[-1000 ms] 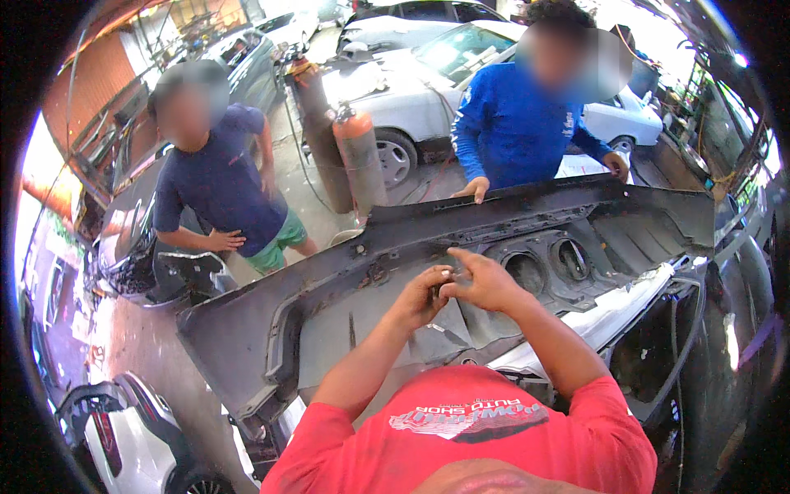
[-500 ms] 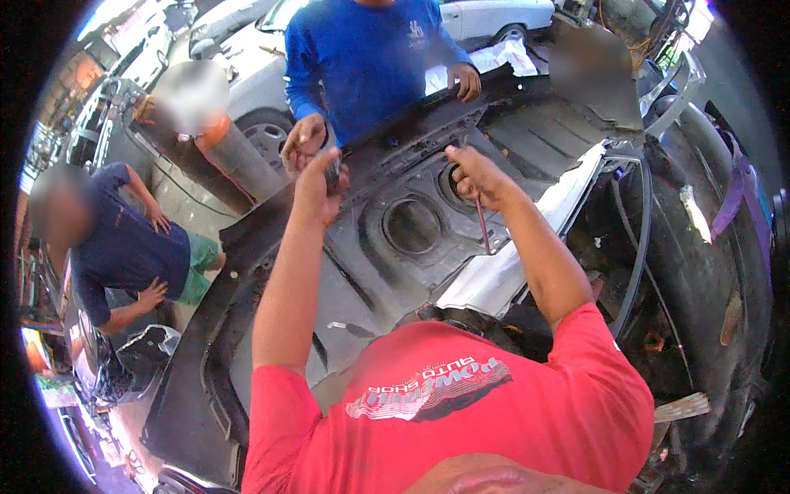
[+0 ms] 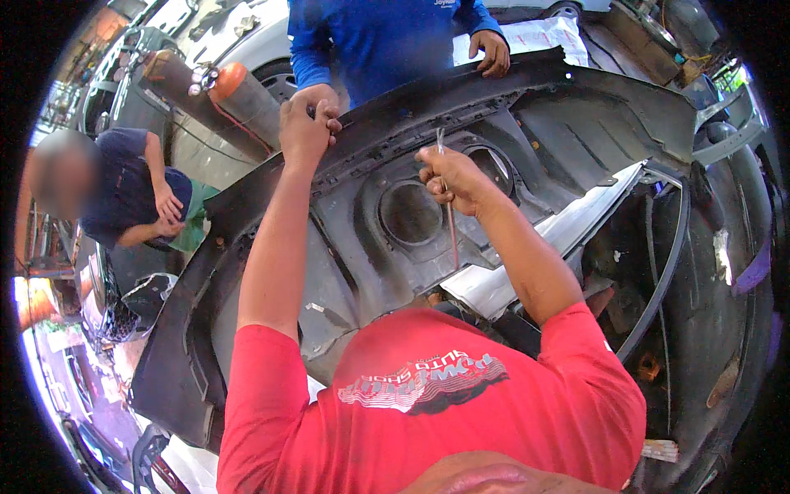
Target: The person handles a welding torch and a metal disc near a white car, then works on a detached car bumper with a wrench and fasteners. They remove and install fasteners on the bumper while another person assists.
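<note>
In the head view, the right hand point(image 3: 451, 179) is wrapped round a thin rod point(image 3: 453, 239) above the dark bumper point(image 3: 374, 272), the left hand point(image 3: 306, 130) curls by its far edge, contents unclear, and a gas cylinder point(image 3: 248, 99) stands on grey floor point(image 3: 204, 152) beyond.

White panel point(image 3: 490, 288) under black bumper shell point(image 3: 372, 272), contact hidden

Dark bumper panel point(image 3: 354, 259) spans the view. Right hand point(image 3: 454, 179) grips a thin rod point(image 3: 452, 235) over the panel's round recesses point(image 3: 411, 212). Left hand point(image 3: 306, 136), fingers curled, is at the panel's far edge; its contents are indeterminable. Beyond that edge stand a person in blue point(image 3: 387, 49) and an orange-topped cylinder point(image 3: 247, 107).
</note>
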